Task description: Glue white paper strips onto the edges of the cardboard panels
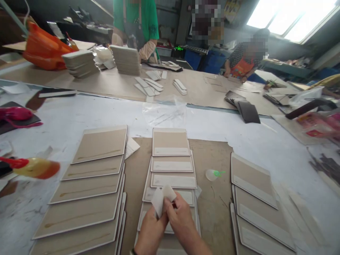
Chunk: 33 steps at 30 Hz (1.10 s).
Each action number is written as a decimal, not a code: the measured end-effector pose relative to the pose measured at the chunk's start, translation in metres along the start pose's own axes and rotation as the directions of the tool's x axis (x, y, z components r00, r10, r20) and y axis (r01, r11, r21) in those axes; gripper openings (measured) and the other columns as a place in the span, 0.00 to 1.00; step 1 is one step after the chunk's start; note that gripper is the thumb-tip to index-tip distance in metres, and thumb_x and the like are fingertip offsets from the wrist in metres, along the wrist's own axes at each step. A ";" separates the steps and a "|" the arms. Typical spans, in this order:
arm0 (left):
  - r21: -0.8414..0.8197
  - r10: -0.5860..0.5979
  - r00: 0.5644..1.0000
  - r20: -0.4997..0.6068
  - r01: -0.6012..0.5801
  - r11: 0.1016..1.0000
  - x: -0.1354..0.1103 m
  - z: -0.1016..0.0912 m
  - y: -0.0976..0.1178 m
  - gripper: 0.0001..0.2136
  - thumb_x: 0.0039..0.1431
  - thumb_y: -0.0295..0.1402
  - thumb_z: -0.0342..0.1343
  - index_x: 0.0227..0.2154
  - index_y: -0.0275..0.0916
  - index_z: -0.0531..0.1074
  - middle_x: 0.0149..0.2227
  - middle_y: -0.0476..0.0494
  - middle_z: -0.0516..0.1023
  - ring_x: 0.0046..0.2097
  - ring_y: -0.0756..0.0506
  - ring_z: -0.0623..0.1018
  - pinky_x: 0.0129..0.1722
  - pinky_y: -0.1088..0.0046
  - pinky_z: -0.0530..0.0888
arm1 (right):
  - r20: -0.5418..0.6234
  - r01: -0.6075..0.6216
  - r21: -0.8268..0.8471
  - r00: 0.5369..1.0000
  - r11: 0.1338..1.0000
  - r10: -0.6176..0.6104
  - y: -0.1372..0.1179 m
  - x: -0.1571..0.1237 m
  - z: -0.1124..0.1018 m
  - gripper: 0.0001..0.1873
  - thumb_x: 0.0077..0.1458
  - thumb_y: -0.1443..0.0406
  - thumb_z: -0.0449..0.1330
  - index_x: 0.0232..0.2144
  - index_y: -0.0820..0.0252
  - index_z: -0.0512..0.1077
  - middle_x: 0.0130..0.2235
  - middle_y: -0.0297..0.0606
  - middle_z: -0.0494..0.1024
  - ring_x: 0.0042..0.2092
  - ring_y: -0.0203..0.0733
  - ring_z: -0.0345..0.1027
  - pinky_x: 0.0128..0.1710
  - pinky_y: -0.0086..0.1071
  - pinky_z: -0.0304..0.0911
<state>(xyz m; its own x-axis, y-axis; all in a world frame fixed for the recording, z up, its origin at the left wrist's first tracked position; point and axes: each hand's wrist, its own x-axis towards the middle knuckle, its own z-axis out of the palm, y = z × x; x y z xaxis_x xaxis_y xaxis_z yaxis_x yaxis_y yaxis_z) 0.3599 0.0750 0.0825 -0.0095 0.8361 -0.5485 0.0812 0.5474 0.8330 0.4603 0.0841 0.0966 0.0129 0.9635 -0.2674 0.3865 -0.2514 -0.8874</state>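
Both hands meet over the middle row of overlapping beige panels (170,137), close to the lower centre. My left hand (152,226) is closed on a white strip (157,201) that sticks up from its fingers. Pressed against it, my right hand (183,221) pinches a second white strip (169,193), its thumb and fingers together. Panels in the middle row carry a white strip along their lower edge. To the left, another row of panels (102,140) shows brownish glue lines. A right-hand row (253,173) also bears pale strips.
A glue bottle (37,168) with a red tip lies at left. A small clear bottle (211,174) with a green tip rests on the brown board (212,152). Dark pieces (248,111) lie right. Across the table, a person in green (148,21) and another person (240,63) work.
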 end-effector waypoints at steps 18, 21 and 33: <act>0.398 0.430 0.903 0.006 -0.397 0.827 -0.001 -0.011 -0.028 0.10 0.50 0.32 0.46 0.29 0.41 0.72 0.27 0.44 0.75 0.34 0.44 0.75 0.36 0.67 0.72 | -0.185 0.020 -0.546 0.972 0.838 -0.143 0.046 0.069 -0.066 0.18 0.60 0.66 0.42 0.41 0.67 0.70 0.37 0.45 0.75 0.41 0.40 0.68 0.42 0.31 0.62; 0.612 0.641 0.767 0.041 -0.526 0.591 0.025 -0.003 -0.018 0.12 0.47 0.22 0.44 0.29 0.39 0.72 0.39 0.38 0.76 0.44 0.41 0.74 0.47 0.60 0.70 | -0.135 0.044 -0.756 0.966 0.653 -0.222 0.055 0.112 -0.086 0.21 0.55 0.75 0.43 0.49 0.69 0.66 0.47 0.49 0.72 0.49 0.42 0.63 0.50 0.33 0.56; 0.857 0.593 0.741 0.315 -0.490 0.157 0.148 0.017 0.028 0.11 0.45 0.16 0.48 0.26 0.36 0.71 0.55 0.33 0.67 0.59 0.37 0.61 0.56 0.55 0.63 | 0.040 0.108 -0.910 0.984 0.400 -0.175 0.077 0.170 -0.093 0.27 0.56 0.75 0.42 0.57 0.62 0.57 0.57 0.45 0.61 0.55 0.47 0.54 0.51 0.38 0.55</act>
<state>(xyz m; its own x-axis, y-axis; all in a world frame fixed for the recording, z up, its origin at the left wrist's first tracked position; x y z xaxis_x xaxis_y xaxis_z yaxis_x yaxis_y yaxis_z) 0.3779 0.2139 0.0236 0.3548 0.9327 0.0650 0.8719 -0.3552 0.3372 0.5783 0.2367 0.0175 -0.0918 0.9882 -0.1229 0.9953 0.0872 -0.0419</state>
